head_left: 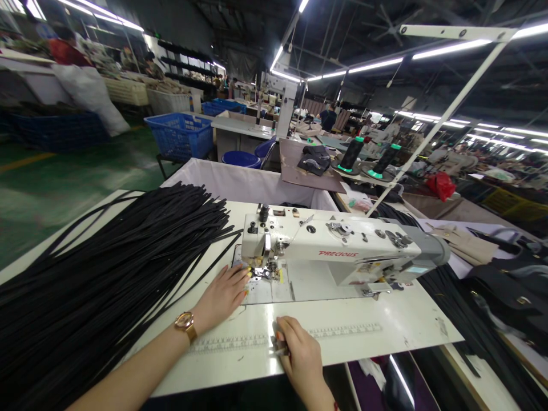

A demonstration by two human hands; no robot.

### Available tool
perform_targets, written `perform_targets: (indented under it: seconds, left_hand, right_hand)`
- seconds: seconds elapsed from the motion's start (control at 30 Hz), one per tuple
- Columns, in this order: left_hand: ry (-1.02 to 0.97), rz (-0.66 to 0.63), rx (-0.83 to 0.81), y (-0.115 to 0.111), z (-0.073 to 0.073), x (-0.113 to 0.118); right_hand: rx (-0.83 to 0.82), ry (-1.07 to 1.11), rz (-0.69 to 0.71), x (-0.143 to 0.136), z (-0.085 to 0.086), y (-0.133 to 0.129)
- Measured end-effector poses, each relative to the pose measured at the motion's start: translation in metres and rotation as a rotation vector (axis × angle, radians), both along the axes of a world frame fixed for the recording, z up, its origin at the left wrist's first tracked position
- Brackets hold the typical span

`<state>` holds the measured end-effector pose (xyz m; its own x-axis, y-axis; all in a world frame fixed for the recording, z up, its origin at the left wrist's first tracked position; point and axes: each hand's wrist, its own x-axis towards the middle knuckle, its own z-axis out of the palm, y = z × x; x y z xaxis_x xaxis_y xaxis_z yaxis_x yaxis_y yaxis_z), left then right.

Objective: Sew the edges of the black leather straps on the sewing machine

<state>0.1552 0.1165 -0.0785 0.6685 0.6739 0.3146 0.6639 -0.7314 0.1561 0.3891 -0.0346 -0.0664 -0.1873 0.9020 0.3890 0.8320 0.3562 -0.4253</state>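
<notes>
- Big heap of black straps [107,274] across the desk's [385,325] left half, ends fanned toward the machine.
- Left hand [222,297], watch [186,324] on wrist, flat on the desk just left of the needle plate; fingers [245,274] spread, gripping nothing.
- White sewing machine [334,248] mid-desk, toward the far edge.
- Right hand [299,351] at the near edge, fingers curled around small metal snips [277,345].
- Two thread cones [368,157] on a stand behind.

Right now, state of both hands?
Left hand: open, flat on the table beside the sewing machine needle area, holding nothing.
Right hand: closed on a small metal tool at the table's front edge.
</notes>
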Motion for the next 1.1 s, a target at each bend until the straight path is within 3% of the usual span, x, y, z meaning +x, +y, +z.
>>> perform_targets:
  seconds: [0.83, 0.93, 1.1]
  left_hand:
    - [0.007, -0.001, -0.004, 0.009, -0.006, 0.0]
    - [-0.052, -0.059, -0.074, 0.023, 0.004, -0.002]
    - [-0.237, -0.09, -0.227, 0.072, 0.024, 0.005]
  right_hand:
    - [-0.072, -0.036, -0.029, -0.003, 0.003, -0.001]
    - [-0.086, -0.038, -0.028, -0.002, 0.0, -0.002]
    - [-0.107, -0.018, -0.029, 0.0, -0.004, -0.003]
